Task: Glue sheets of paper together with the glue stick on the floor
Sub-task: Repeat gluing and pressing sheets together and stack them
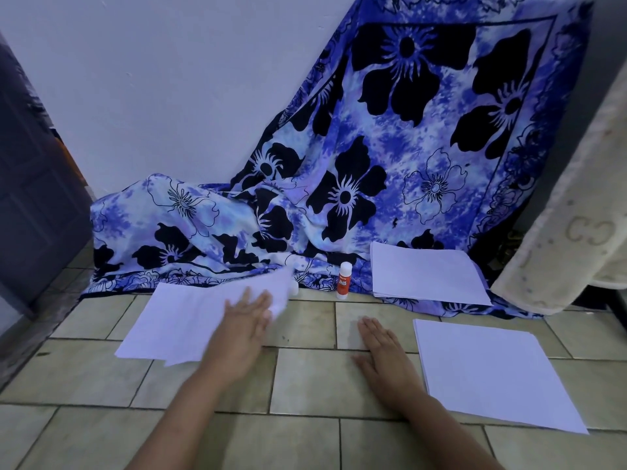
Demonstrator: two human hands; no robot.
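Beige rectangular floor tiles fill the lower half of my head view; the left hand lies on the loose white paper sheets at the left, fingers straight, its grip wide and curled round nothing; the top sheet's far corner is blurred, so I cannot tell whether it is lifted. The right hand rests palm-down on bare tile, grip likewise wide. The white glue stick with an orange label stands upright beyond the two hands, at the edge of the blue-and-black flowered cloth; a white paper stack lies on that cloth just right of it; a second white paper stack lies on the floor beside the right hand; cream textured fabric hangs at the right edge.
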